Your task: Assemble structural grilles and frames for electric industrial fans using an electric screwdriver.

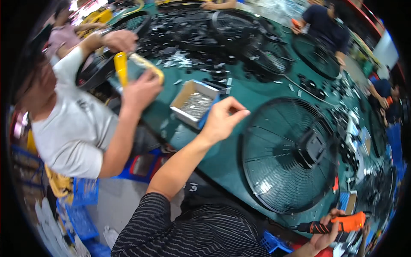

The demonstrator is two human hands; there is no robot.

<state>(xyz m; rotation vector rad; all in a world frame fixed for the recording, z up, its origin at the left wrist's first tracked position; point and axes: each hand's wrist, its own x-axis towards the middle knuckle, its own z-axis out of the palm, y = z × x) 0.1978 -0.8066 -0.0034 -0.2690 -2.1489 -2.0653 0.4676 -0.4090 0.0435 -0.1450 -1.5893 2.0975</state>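
Green worktable [239, 96] carries a round black wire fan guard [289, 154]; left hand [222, 118] pinches something tiny above it, right hand [327, 233] grips an orange-and-black power screwdriver [342, 223].

The fan grille [289, 154] lay flat on the table [233, 92], with the left hand [221, 120] raised just to its left and the box of screws [195, 104] on the table just beyond that hand. The right hand [327, 233] held the power screwdriver [338, 223] near the table's near edge, in front of the grille. A co-worker [72, 124] sat at the left side, and more grilles [252, 40] lay farther back.
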